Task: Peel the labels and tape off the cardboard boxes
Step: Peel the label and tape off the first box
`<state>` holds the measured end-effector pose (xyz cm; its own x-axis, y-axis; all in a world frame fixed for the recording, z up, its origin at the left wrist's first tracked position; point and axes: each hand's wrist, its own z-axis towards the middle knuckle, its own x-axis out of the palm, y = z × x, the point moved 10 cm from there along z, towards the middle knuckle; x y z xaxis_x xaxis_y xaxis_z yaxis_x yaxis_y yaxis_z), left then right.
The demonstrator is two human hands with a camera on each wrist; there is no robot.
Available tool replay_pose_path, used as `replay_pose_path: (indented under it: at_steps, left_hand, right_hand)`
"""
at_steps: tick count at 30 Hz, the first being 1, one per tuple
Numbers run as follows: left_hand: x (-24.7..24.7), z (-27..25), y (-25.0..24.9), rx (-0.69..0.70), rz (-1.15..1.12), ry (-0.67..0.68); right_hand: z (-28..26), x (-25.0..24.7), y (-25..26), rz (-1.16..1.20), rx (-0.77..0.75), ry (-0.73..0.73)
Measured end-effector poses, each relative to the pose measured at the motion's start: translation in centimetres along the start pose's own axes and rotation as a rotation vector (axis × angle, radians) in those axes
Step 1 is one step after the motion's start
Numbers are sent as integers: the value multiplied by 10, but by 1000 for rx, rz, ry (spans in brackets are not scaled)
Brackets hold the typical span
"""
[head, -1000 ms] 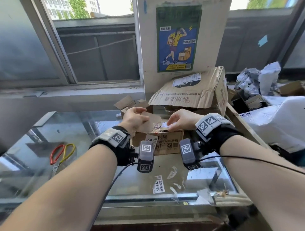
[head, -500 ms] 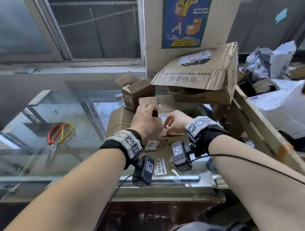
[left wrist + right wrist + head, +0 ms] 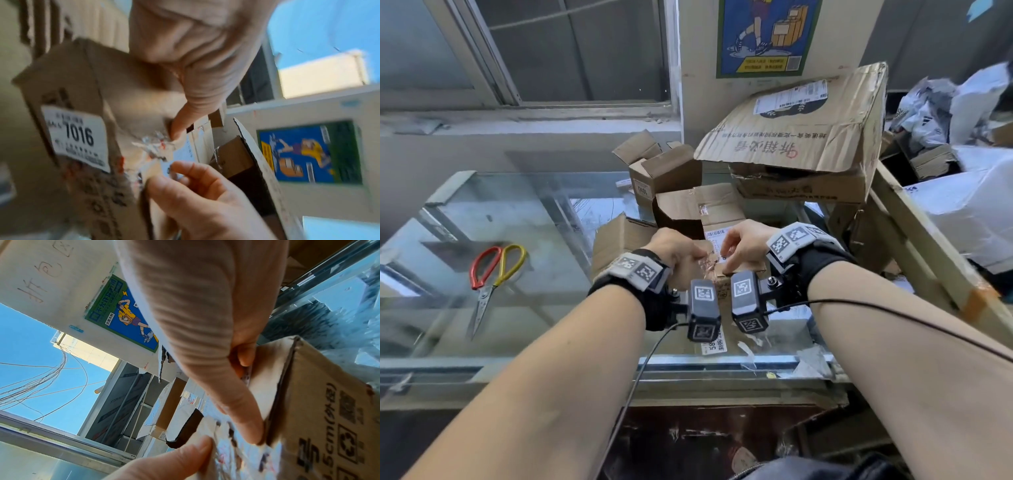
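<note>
The left hand [image 3: 677, 255] curls its fingers over the top of a small cardboard box [image 3: 68, 91], thumb pressed on the flap — it holds the box steady on the glass tabletop [image 3: 524, 219]. The right hand [image 3: 744, 245] pinches a scrap of crinkled clear tape [image 3: 153, 144] and the edge of a pale shipping label [image 3: 185, 150] at the box's top seam, its fingers bent tight around them. The box is plain brown corrugated board, scuffed and torn along that seam, with black printing on one side and a white rectangular sticker [image 3: 75, 136] reading 7016 on another. It stands near the tabletop's front edge, between the two wrists. Behind it lie more boxes: a small open one [image 3: 664, 171] with its flaps up, a flat torn one [image 3: 698, 205], and a large crushed carton [image 3: 801, 137] tilted on top — what they contain cannot be seen. Peeled labels and tape bits [image 3: 748, 346] lie on the glass in front. Scissors [image 3: 493, 277] with one red and one yellow loop handle rest well off to the left.
</note>
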<state>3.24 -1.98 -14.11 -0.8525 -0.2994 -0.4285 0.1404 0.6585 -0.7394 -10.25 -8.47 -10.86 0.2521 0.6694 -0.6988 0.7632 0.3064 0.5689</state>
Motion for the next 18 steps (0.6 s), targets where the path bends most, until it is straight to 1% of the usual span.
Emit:
replay_pose_path:
  at_steps: [2,4,5,6,8,11,12,15,16,18]
  left_hand:
    - [6,3,13,-109,-95,36]
    - [15,13,23,-185,-155,97]
    - [20,20,28,-215,-183,134]
    - [24,38,36,-245,-207,145]
    - [33,57,48,-277,-207,196]
    - [40,67,55,-241,-179,224]
    - [39,74,57,-222,-153,199]
    - [35,54,56,-254,-160,173]
    - [31,45,49,-226,-178,142]
    - [18,30,31,-75,-139,35]
  right_hand:
    - [-1,1,0,-1,0,7]
    - [0,2,-1,10,0,14]
    - [0,2,-1,12,-1,20]
    - [1,3,-1,14,-1,25]
    - [1,3,-2,17,1,28]
    - [0,3,-3,26,0,27]
    - [0,3,-4,28,0,29]
    - [0,3,-4,29,2,35]
    - [0,3,-4,27,4,41]
    - [1,3,-5,36,5,64]
